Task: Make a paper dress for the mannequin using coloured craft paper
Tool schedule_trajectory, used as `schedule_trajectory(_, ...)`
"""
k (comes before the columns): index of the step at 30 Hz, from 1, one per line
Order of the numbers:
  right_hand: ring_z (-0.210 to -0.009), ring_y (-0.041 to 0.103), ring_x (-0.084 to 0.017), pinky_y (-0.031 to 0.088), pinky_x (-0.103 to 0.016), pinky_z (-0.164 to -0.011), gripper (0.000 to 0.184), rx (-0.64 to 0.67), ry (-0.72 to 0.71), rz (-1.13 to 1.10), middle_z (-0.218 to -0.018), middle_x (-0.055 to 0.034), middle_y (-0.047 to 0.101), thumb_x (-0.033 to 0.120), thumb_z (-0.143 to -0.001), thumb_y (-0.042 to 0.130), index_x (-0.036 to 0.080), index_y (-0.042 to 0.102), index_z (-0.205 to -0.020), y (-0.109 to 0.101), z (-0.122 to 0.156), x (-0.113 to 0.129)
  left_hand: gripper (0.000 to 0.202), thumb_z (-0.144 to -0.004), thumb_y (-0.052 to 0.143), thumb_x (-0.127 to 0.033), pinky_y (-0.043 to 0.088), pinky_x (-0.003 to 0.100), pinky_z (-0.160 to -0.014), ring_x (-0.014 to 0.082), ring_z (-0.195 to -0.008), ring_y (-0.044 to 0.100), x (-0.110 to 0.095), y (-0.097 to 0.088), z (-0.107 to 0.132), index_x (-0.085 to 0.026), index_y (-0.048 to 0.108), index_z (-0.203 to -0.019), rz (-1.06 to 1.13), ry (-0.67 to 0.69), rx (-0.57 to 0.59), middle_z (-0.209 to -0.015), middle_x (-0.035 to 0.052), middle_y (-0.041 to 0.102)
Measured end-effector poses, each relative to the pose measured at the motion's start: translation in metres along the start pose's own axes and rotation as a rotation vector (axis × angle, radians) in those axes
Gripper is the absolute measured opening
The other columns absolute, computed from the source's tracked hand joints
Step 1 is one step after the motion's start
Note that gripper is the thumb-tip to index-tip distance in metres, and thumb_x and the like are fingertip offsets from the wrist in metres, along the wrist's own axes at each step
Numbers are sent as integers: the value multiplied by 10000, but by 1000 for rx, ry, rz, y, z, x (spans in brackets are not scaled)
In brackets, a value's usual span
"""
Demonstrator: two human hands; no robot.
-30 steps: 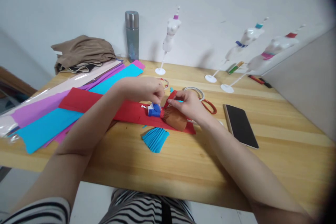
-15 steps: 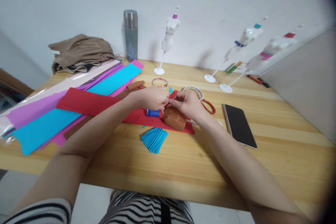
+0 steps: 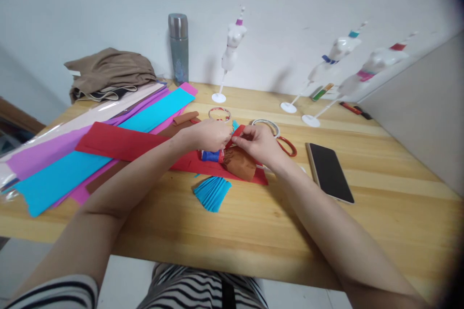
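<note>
Just beyond the lying mannequin [image 3: 239, 163], the right hand [image 3: 259, 142] pinches a red strip [image 3: 238, 130], while the left hand's [image 3: 214, 134] grip I cannot tell; best keep the strip taut, untwisted

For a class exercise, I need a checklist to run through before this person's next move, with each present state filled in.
1. Right hand grips the narrow red strip: ok.
2. Left hand grips it too: cannot tell, fingertips unclear.
3. Lying dress form rests on the wide red strip: ok.
4. Lying dress form fully visible: not ok, the left hand covers part.
5. Pleated blue piece apart from both hands: ok.
</note>
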State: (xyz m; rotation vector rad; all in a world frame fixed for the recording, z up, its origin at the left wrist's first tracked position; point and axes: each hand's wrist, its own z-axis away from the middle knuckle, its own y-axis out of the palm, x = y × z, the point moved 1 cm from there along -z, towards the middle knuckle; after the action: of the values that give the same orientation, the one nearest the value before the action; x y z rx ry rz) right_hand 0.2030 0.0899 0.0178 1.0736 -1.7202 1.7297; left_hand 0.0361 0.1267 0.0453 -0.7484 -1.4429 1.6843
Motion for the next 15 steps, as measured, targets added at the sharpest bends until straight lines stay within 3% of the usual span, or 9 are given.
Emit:
schedule_trajectory(4,-669,614,-195,497,-295,-595,192,8,-19,2,-651,-23,680,348,-771,640,192,688,-670,0,1,0,272,-935,508,-144,313,335,-559,186,-662,587,-1,-2,0,-123,769,-862,-2,-15,-5,-836,102,730)
schedule_trajectory(15,-754,683,-244,553,-344,-706,178,15,-43,57,-656,-25,694,301,-802,683,202,699,-654,-3,8,8,265,-934,524,-159,325,340,-583,230,-738,636,-8,-9,6,-92,780,-920,-42,-19,1,-889,145,766)
